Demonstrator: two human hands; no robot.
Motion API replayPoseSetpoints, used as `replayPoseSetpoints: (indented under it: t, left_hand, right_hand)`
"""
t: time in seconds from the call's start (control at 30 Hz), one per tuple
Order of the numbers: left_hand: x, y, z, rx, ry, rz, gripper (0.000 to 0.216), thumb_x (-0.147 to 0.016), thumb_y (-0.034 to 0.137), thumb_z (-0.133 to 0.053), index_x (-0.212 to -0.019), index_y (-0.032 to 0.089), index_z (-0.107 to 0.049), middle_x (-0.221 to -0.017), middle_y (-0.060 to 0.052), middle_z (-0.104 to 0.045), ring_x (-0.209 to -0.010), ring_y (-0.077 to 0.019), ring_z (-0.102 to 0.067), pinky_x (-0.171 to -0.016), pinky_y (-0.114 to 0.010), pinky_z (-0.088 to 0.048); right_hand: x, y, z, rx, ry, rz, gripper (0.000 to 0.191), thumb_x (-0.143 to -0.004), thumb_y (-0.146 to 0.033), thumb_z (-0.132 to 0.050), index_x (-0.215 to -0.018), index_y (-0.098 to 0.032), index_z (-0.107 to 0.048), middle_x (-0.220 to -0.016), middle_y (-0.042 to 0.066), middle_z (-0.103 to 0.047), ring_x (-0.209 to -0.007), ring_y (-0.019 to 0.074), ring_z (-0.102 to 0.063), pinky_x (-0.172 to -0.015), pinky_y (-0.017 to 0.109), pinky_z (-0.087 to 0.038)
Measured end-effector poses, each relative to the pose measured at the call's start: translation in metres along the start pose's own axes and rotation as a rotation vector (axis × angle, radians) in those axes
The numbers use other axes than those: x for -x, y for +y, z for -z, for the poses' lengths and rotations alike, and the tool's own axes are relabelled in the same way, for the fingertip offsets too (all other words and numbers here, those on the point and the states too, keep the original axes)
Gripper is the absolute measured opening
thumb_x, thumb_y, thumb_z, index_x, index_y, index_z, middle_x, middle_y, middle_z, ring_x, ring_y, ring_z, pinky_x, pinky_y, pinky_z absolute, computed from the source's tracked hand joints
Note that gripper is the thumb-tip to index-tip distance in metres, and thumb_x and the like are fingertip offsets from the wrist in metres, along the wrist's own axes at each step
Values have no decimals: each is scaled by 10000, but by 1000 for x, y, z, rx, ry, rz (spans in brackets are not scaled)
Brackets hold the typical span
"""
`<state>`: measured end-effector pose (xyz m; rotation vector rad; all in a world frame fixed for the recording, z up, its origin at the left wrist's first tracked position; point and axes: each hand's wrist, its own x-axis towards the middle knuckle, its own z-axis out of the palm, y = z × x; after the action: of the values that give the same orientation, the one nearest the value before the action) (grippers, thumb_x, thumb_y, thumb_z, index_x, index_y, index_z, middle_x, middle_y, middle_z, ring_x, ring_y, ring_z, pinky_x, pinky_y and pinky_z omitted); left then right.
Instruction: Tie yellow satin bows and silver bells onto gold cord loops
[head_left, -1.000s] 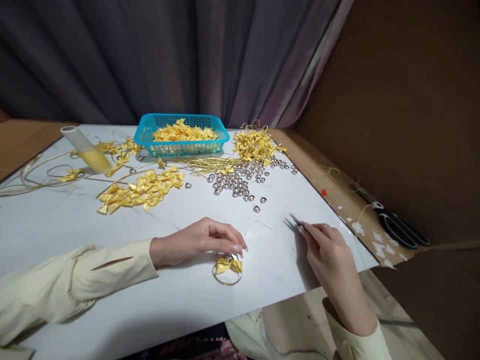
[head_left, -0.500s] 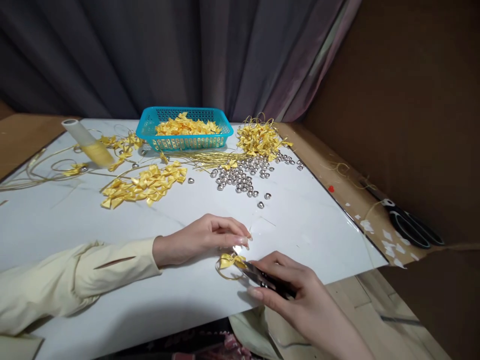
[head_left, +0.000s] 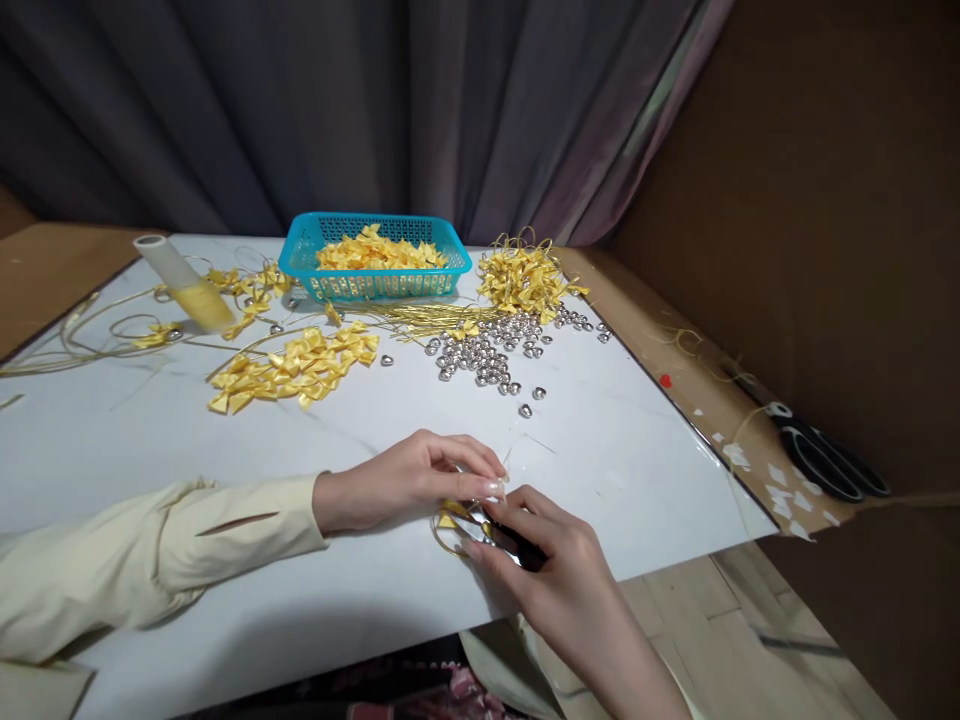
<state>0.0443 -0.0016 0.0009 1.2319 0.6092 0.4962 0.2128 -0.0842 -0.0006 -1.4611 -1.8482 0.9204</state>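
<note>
My left hand [head_left: 412, 478] is closed in a pinch above the white tabletop, at a small yellow ribbon bow [head_left: 447, 517] with a loop of gold cord [head_left: 438, 538]. A fine thread rises near its fingertips; the exact grip point is hidden. My right hand [head_left: 562, 565] is wrapped round black-handled thread snips [head_left: 516, 542]. Their blades reach across the bow, just under the left fingertips, and partly cover it. Whether the blades touch the thread or cord, I cannot tell.
Behind my hands lie silver beads [head_left: 480, 358], loose yellow bows [head_left: 296, 365] and a heap of corded bows [head_left: 521, 278]. A blue basket [head_left: 375, 288] holds more bows. A ribbon-wrapped tube [head_left: 176, 275] stands left; black scissors [head_left: 817, 455] lie right, beside paper scraps.
My right hand has moved left and slightly up with the snips, bringing the blades over the bow and close to my left fingertips. The left hand has stayed nearly in place.
</note>
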Motion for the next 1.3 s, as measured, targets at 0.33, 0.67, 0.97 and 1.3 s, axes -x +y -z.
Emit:
replayPoseSetpoints:
  t: [0.33, 0.67, 0.97, 1.3]
  left_hand:
    - [0, 0, 0, 10, -2, 14, 125, -785, 264, -677, -764, 156, -736, -999, -60, -592, -931, -175, -554, -844, -302, -429]
    - [0, 1, -1, 23, 6, 17, 106, -772, 247, -687, -744, 155, -731, -967, -49, -594, -890, -156, -553, -861, -303, -419]
    - [0, 2, -2, 56, 32, 31, 99, -759, 235, -696, -723, 149, -729, -951, -43, -583, -827, -141, -538, -797, -291, -414]
    - [-1, 30, 33, -544, 317, -106, 229, -842, 361, -565, -834, 156, -667, -989, -67, -639, -851, -182, -567, -734, -288, -419]
  right_hand:
    - [-1, -3, -1, 30, -17, -15, 190, -792, -118, -629, -963, -163, -698, -787, 31, -611, -693, 169, -600, -622, 281, -472]
    - [1, -2, 0, 13, -13, 27, 160, -835, -146, -590, -948, -185, -695, -816, 41, -636, -720, 171, -617, -635, 269, -488]
    - [1, -1, 0, 1, -26, 28, 148, -854, -194, -568, -919, -176, -699, -808, 49, -643, -704, 171, -611, -631, 274, -492]
    - [5, 24, 40, 244, 87, -8, 248, -879, -317, -543, -990, -148, -686, -877, 78, -654, -732, 189, -646, -596, 272, -497]
